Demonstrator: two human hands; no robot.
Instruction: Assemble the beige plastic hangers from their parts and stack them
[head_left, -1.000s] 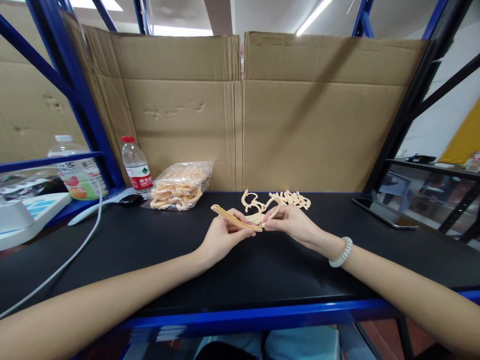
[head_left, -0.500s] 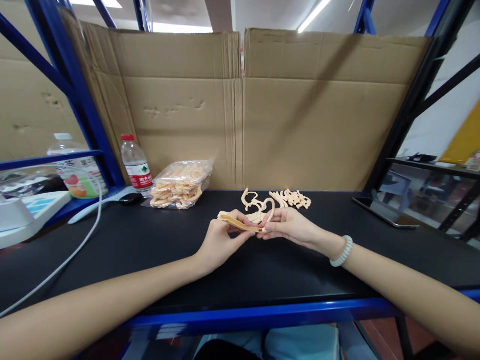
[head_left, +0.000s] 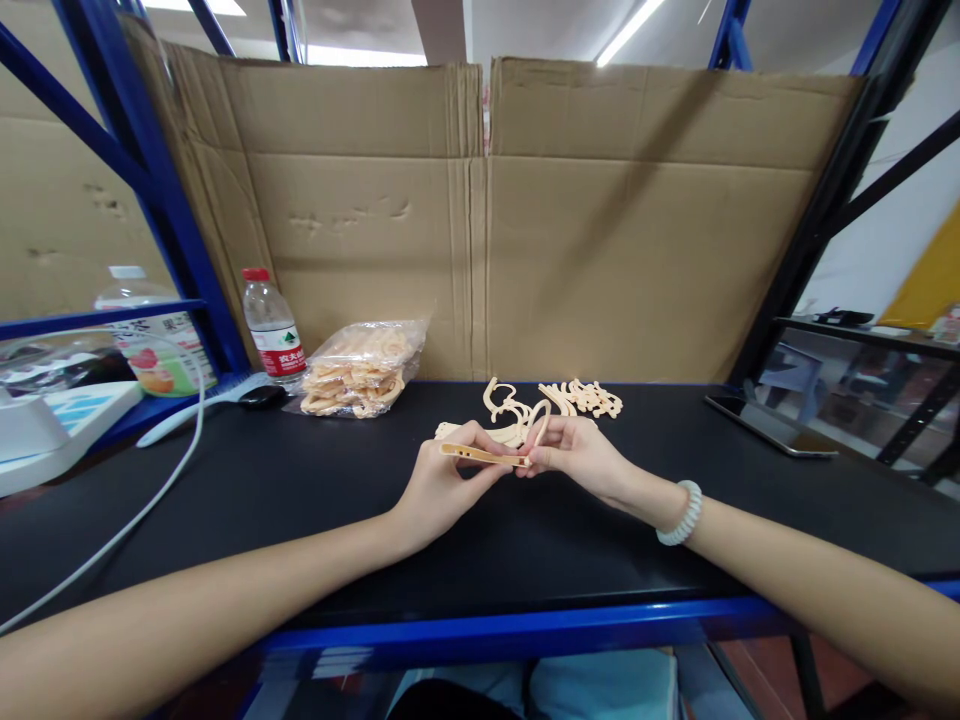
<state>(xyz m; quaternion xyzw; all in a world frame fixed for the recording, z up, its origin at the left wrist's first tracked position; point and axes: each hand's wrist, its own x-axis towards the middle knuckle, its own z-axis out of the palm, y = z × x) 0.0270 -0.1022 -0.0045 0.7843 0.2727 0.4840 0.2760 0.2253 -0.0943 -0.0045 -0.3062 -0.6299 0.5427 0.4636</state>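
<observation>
Close together over the middle of the black table [head_left: 337, 510], my two hands hold beige pieces that look like plastic. In the fingers of my left hand [head_left: 439, 490], closed, is a narrow beige bar [head_left: 466, 453] with small holes along its edge. My right hand [head_left: 589, 455] pinches a curved beige hook [head_left: 541, 410] at the bar's right end. Fingertips hide whether the two pieces are joined. Just behind the hands lie loose curved beige pieces [head_left: 501, 402], and a pile of small knobbly beige pieces [head_left: 598, 398] sits to their right.
A clear bag of beige pieces [head_left: 360, 370] stands at the back left, beside a red-capped water bottle [head_left: 274, 330]. A hairbrush [head_left: 217, 402] and a white cable [head_left: 169, 480] lie further left. At right rests a dark phone or tablet [head_left: 769, 425]. Cardboard [head_left: 637, 230] walls the back.
The beige bar has been tilted in my left hand, so its holed edge now shows and its left end sits slightly lower. My right wrist has shifted slightly.
</observation>
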